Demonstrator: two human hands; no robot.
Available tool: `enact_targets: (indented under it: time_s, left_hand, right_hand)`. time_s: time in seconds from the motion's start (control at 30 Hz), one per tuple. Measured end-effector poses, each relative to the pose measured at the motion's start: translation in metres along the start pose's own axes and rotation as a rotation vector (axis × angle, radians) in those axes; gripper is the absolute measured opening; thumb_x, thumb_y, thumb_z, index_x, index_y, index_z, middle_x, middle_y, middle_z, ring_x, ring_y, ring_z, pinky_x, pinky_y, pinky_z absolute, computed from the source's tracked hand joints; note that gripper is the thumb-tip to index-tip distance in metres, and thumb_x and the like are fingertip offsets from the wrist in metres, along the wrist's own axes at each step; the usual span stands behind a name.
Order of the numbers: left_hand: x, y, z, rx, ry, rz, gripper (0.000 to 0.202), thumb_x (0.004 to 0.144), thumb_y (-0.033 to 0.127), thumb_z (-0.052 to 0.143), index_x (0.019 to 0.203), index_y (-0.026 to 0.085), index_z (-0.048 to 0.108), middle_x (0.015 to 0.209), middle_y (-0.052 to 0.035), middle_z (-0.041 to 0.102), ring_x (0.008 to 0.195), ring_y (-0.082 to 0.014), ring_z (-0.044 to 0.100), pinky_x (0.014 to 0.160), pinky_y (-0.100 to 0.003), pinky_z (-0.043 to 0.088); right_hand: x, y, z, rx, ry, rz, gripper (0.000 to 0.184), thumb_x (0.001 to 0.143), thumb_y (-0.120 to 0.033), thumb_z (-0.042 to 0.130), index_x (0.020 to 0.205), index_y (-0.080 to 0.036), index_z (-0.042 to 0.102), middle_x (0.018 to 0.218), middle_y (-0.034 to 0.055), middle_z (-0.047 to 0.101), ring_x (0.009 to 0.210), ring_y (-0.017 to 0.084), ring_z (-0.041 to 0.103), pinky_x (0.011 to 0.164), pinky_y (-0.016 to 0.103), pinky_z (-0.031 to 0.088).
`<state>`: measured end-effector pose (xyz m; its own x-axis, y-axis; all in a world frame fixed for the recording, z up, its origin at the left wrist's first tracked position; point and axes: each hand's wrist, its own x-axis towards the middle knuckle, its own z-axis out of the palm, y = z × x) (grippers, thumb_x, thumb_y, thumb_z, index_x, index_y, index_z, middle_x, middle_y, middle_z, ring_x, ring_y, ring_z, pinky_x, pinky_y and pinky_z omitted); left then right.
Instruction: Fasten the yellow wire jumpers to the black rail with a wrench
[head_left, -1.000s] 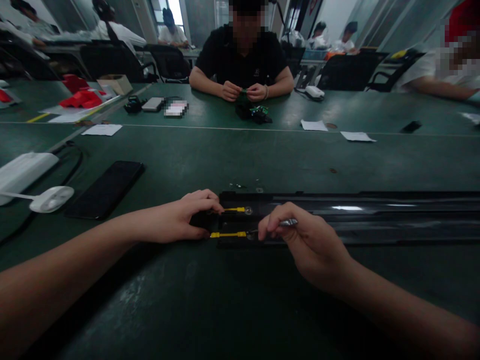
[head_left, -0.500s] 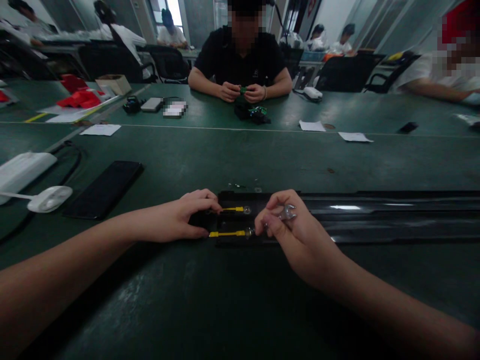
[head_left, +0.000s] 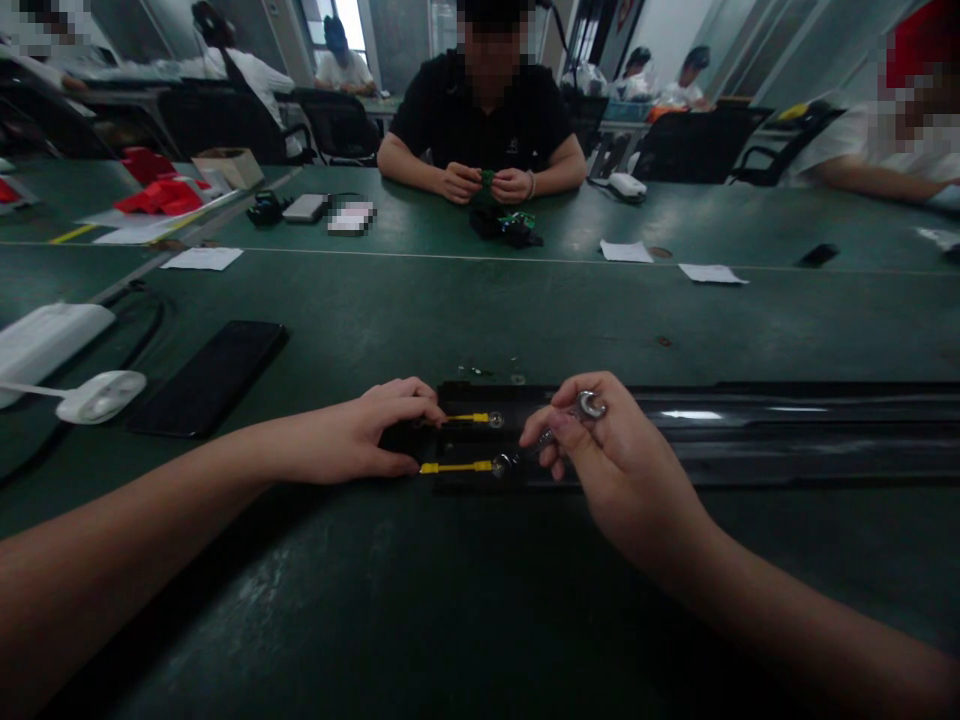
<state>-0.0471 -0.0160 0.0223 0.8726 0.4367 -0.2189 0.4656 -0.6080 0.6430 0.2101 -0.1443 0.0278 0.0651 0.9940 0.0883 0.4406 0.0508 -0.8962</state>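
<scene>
A long black rail [head_left: 750, 440] lies across the green table [head_left: 450, 320] in front of me. At its left end run two yellow wires [head_left: 457, 466], each ending at a silver terminal nut. My left hand [head_left: 360, 440] is closed round the rail's left end and holds it down beside the wires. My right hand [head_left: 607, 460] pinches a small silver wrench [head_left: 589, 405]. One wrench end sits on the nearer nut [head_left: 501, 463]; the other end sticks up above my fingers.
A black phone [head_left: 210, 375] lies at the left, beside a white device [head_left: 101, 395] and a white box with a black cable. Small screws [head_left: 487, 372] lie just behind the rail. A person in black [head_left: 484, 120] works opposite; paper slips lie further back.
My right hand has swung the wrench about the nearer nut, so its free end has risen toward the far side. My left hand has stayed on the rail's end.
</scene>
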Motion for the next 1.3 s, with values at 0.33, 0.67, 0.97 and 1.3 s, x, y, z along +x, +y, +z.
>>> enact_targets:
  time_s: [0.33, 0.67, 0.97, 1.3]
  left_hand:
    - [0.002, 0.002, 0.0, -0.012, -0.006, -0.003, 0.036, 0.09, 0.028, 0.063, 0.126, 0.027, 0.058, 0.14, -0.0041, 0.046, 0.132, -0.0269, 0.046, 0.118, -0.045, 0.036]
    - [-0.001, 0.0, 0.0, 0.008, -0.001, 0.003, 0.037, 0.09, 0.029, 0.064, 0.127, 0.029, 0.058, 0.141, -0.0031, 0.046, 0.132, -0.027, 0.046, 0.118, -0.045, 0.036]
    - [0.0, 0.0, 0.001, 0.007, -0.002, -0.006, 0.037, 0.09, 0.027, 0.063, 0.126, 0.028, 0.058, 0.141, -0.0031, 0.046, 0.134, -0.0274, 0.046, 0.119, -0.047, 0.035]
    - [0.0, -0.001, 0.001, 0.006, 0.003, 0.014, 0.037, 0.089, 0.025, 0.064, 0.125, 0.029, 0.058, 0.139, -0.0028, 0.047, 0.133, -0.0265, 0.045, 0.119, -0.047, 0.034]
  right_hand:
    - [-0.001, 0.0, -0.02, -0.306, 0.027, -0.217, 0.014, 0.103, -0.02, 0.045, 0.117, -0.022, 0.048, 0.087, 0.0028, 0.073, 0.067, 0.017, 0.067, 0.059, 0.03, 0.046]
    - [0.006, -0.001, -0.018, -0.3, -0.127, -0.198, 0.018, 0.1, -0.024, 0.054, 0.088, -0.02, 0.066, 0.073, 0.0002, 0.066, 0.061, 0.015, 0.061, 0.057, 0.028, 0.044]
    - [0.002, 0.006, -0.015, -0.144, -0.246, -0.344, 0.017, 0.104, -0.017, 0.045, 0.097, -0.02, 0.06, 0.105, 0.0051, 0.063, 0.086, 0.015, 0.063, 0.077, 0.03, 0.052]
    - [0.003, 0.004, -0.013, -0.24, -0.214, -0.491, 0.011, 0.096, -0.011, 0.063, 0.088, -0.017, 0.064, 0.089, 0.0038, 0.067, 0.081, 0.016, 0.065, 0.073, 0.028, 0.051]
